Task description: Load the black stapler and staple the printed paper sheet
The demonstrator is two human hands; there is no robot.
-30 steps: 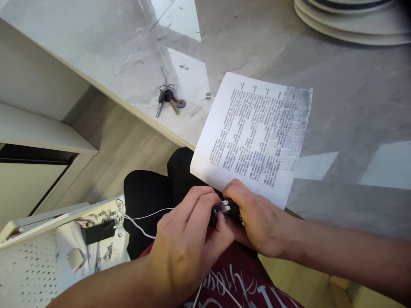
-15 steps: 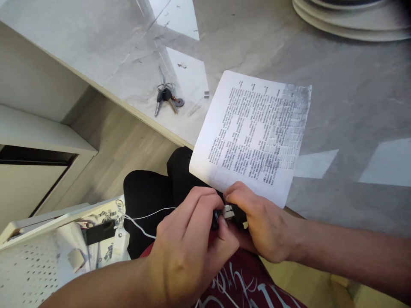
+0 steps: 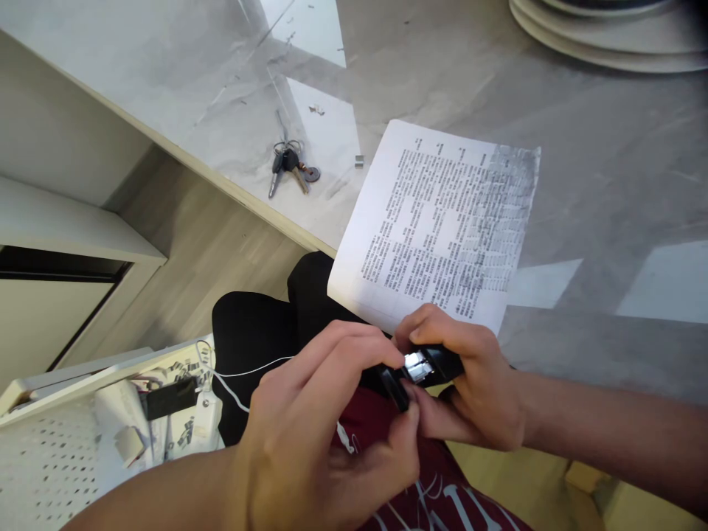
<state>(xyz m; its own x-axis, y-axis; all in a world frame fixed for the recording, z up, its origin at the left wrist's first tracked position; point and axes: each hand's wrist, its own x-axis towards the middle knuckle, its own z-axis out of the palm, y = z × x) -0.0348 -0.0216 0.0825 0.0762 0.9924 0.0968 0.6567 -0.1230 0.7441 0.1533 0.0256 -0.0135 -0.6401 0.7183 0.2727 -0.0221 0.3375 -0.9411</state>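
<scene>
Both my hands work over my lap on a small black stapler (image 3: pixel 428 366) with a shiny metal part showing at its middle. My right hand (image 3: pixel 470 387) is wrapped round its right end from below. The fingers of my left hand (image 3: pixel 326 435) are pinched on its left end. A printed sheet of paper (image 3: pixel 436 228) lies on the grey marble table (image 3: pixel 608 184) just beyond my hands, with its near corner hanging over the table's edge.
A bunch of keys (image 3: pixel 288 166) lies near the table's left edge, with small metal bits around it. White plates (image 3: pixel 608 37) stand at the far right. At lower left a white perforated tray (image 3: pixel 99 435) holds clips, a black item and a white cable.
Both hands have shifted a little right and lower, and the stapler has turned so more of its black body and metal part shows. The paper and keys lie as before.
</scene>
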